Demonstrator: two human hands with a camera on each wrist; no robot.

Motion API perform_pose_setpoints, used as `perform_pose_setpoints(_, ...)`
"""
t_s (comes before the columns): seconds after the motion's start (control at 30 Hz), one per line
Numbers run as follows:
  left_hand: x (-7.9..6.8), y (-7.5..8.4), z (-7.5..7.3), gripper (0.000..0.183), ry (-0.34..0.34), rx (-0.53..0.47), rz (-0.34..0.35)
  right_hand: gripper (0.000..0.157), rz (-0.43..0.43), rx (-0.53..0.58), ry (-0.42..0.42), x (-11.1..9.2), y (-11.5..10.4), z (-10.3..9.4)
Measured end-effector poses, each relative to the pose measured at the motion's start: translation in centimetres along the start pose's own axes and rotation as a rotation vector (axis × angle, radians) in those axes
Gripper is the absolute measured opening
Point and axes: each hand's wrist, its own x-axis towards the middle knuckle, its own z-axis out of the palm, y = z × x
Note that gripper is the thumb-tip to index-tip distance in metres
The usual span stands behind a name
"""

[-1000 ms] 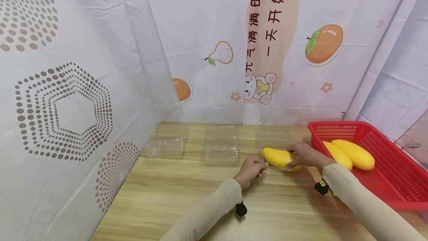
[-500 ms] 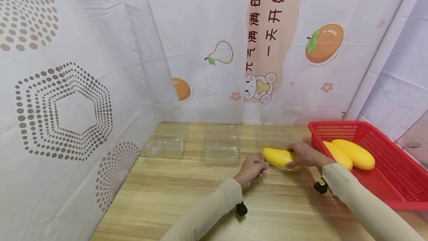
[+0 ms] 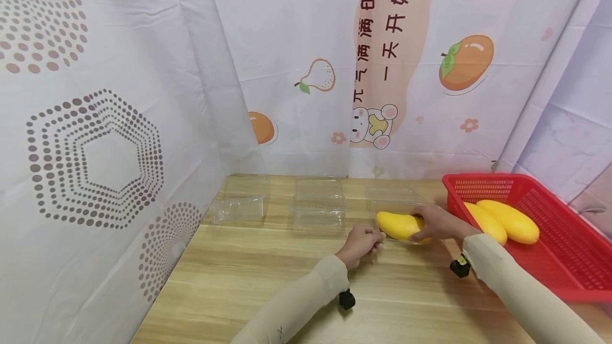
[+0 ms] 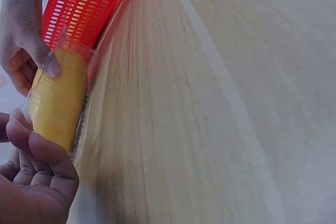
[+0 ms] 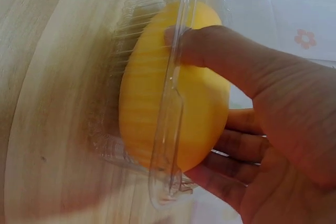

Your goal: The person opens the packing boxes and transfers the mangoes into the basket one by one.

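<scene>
A yellow mango (image 3: 398, 225) lies in a clear plastic box (image 5: 176, 100), the rightmost of three on the table. My right hand (image 3: 438, 222) grips the mango, its thumb inside the box wall and its fingers round the far side, as the right wrist view shows. At the box's near left corner, my left hand (image 3: 360, 243) pinches the rim between thumb and curled fingers. The left wrist view has this hand (image 4: 39, 177) low at the left, with the mango (image 4: 60, 98) behind the see-through wall.
A red plastic basket (image 3: 574, 227) with two more mangoes (image 3: 509, 221) stands at the right, close to the right forearm. Two clear boxes stand to the left, one in the middle (image 3: 319, 211) and one farther left (image 3: 237, 210). Printed curtains (image 3: 296, 25) hang behind the wooden table (image 3: 229, 280).
</scene>
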Motion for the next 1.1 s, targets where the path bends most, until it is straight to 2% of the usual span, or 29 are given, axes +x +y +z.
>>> perform_pose_setpoints(0.67,0.0,0.0,0.2,0.017,0.005,0.020,0.000,0.077,-0.064,-0.082,0.143,-0.5,0.5,0.5)
perform_pose_setpoints(1.1,0.5,-0.2,0.4,0.017,0.006,0.034,0.007,0.073,-0.079,-0.085,0.209,-1.1,0.2,-0.3)
